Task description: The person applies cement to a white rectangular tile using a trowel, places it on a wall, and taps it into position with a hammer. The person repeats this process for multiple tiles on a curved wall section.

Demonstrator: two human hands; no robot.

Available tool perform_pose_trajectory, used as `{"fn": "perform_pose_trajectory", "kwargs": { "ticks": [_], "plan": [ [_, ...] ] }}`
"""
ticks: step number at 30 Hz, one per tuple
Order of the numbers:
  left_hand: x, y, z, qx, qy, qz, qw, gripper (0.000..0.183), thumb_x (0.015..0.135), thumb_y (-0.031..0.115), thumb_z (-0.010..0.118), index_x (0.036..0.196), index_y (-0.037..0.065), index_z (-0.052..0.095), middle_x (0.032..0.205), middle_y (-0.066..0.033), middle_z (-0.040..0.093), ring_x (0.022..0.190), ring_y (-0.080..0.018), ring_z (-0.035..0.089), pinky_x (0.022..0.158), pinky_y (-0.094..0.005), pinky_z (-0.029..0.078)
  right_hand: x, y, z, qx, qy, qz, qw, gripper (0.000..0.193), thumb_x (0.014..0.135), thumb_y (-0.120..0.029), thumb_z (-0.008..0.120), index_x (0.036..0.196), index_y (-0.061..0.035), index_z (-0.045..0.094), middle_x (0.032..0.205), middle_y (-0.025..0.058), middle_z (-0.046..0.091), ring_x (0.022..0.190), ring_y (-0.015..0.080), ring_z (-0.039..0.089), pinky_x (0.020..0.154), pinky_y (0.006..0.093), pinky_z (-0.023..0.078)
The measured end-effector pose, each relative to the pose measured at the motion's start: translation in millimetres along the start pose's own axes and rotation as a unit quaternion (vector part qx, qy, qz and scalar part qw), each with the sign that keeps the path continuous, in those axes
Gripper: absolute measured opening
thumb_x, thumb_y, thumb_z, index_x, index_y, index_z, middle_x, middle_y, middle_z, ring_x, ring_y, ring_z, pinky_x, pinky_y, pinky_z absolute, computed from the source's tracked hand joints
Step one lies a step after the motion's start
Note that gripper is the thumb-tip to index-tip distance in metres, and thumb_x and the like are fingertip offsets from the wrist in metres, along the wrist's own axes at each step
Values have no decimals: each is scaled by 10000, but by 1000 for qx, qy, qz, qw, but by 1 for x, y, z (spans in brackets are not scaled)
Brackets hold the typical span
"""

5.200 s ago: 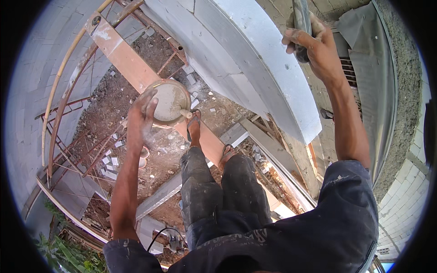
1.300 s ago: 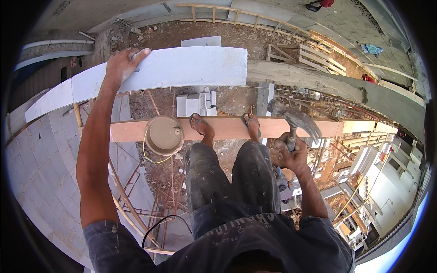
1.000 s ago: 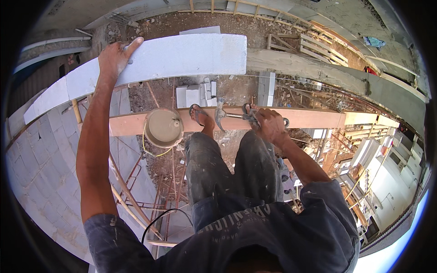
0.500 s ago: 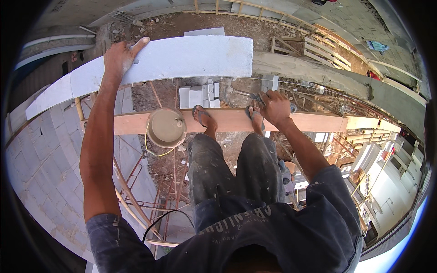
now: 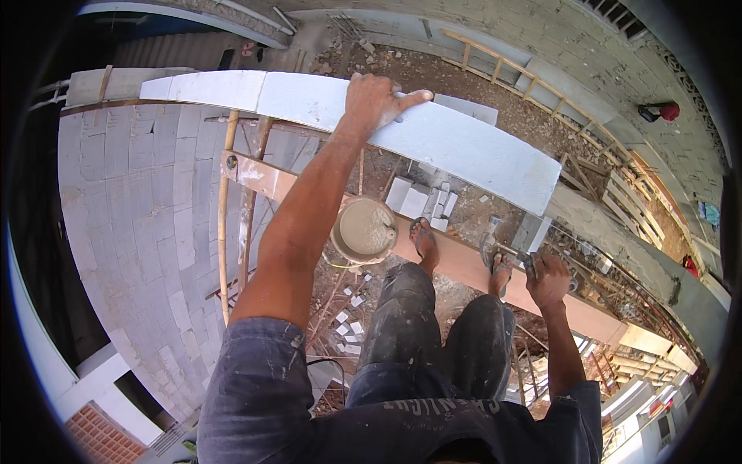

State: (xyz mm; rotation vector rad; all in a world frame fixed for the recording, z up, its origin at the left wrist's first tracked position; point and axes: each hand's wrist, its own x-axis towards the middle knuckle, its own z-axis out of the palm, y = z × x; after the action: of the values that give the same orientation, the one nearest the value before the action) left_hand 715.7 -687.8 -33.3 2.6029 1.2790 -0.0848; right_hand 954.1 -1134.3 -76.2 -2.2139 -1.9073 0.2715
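The left hand lies fingers spread and flat on the top edge of a long white wall block, thumb hooked over its near side. The right hand is closed around a small dark tool, too small to tell apart, just above the wooden plank. On that plank stand both sandalled feet, a mortar bucket beside the left one.
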Motion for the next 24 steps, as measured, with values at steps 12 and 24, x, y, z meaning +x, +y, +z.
{"fn": "perform_pose_trajectory", "kwargs": {
  "ticks": [12, 24],
  "plan": [
    [-3, 8, -19, 51, -78, 13, 996, 964, 722, 900, 406, 960, 37, 763, 795, -146, 692, 873, -269, 623, 903, -390, 376, -86, 3, 5, 505, -203, 408, 733, 323, 967, -364, 565, 952, -43, 593, 641, 54, 550, 477, 167, 521, 452, 323, 460],
    [12, 10, -23, 64, -110, 14, 992, 961, 714, 901, 416, 1005, 50, 756, 850, -187, 695, 963, -307, 643, 915, -413, 411, 18, -6, -34, 769, 241, 527, 269, 378, 1039, -414, 385, 802, -127, 454, 550, -44, 375, 398, 87, 396, 380, 236, 447]
  ]
}}
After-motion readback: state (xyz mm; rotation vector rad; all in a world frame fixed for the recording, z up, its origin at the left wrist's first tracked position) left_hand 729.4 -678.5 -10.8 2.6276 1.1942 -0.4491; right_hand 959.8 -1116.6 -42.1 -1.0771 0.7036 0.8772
